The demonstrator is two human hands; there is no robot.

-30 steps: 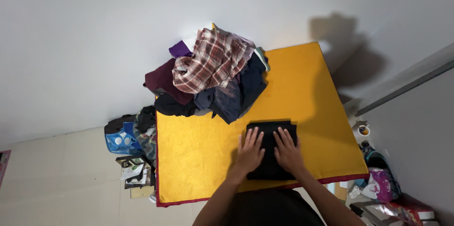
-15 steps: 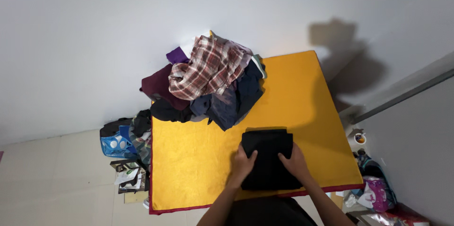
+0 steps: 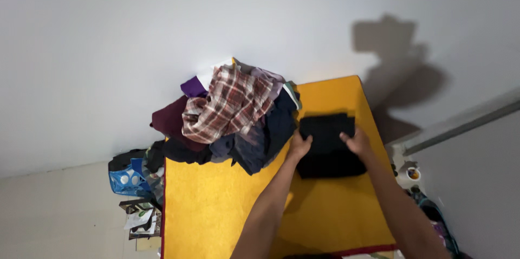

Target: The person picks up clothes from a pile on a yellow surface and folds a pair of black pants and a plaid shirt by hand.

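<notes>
both hands, left hand [image 3: 299, 145] and right hand [image 3: 357, 141], grip clamped on folded black garment [image 3: 329, 145] at far end of yellow surface [image 3: 216, 205]. risk: fold slumps against clothes pile [image 3: 233, 112] alongside.

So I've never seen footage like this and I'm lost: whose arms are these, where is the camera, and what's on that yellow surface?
There is no machine here. The camera sits on a person's head and looks down, so the two bare arms reaching in from the bottom edge are that person's own. The left hand and the right hand each grip a side of a folded black garment, at the far side of a table under a yellow cloth. Beside the garment, to the left, lies a heap of unfolded clothes with a plaid shirt on top. A white wall stands behind the table. On the floor to the left there is a blue bag among other clutter.
</notes>
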